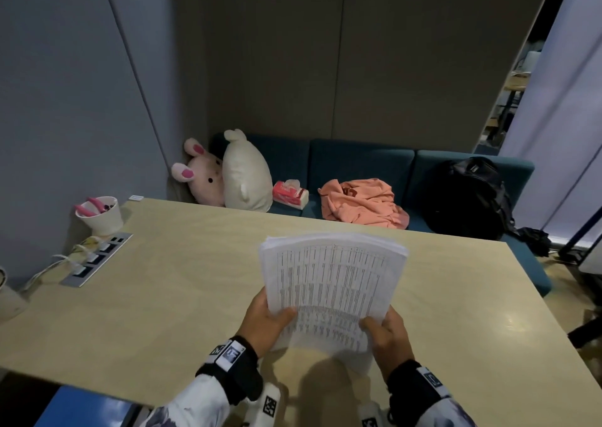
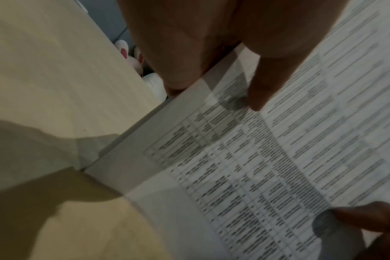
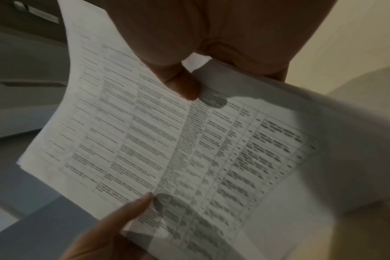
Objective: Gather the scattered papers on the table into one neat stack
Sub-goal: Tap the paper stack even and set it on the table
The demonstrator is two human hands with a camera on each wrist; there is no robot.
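Note:
A stack of white papers [image 1: 332, 283] printed with tables is held up above the pale wooden table [image 1: 163, 296], its top edge fanned slightly. My left hand [image 1: 267, 319] grips the lower left edge, thumb on the top sheet. My right hand [image 1: 387, 332] grips the lower right edge, thumb on top too. The left wrist view shows the papers [image 2: 278, 149] with my left hand's thumb [image 2: 256, 91] pressed on the print. In the right wrist view the papers [image 3: 167, 140] bow under my right hand's thumb [image 3: 185, 84].
A white cup [image 1: 101, 215] with pink-handled tools and a power strip [image 1: 97, 260] sit at the table's left. Behind the table a teal sofa [image 1: 358, 159] carries plush toys [image 1: 224, 172], a tissue pack [image 1: 290, 193], a pink cloth [image 1: 361, 203] and a black backpack [image 1: 469, 195].

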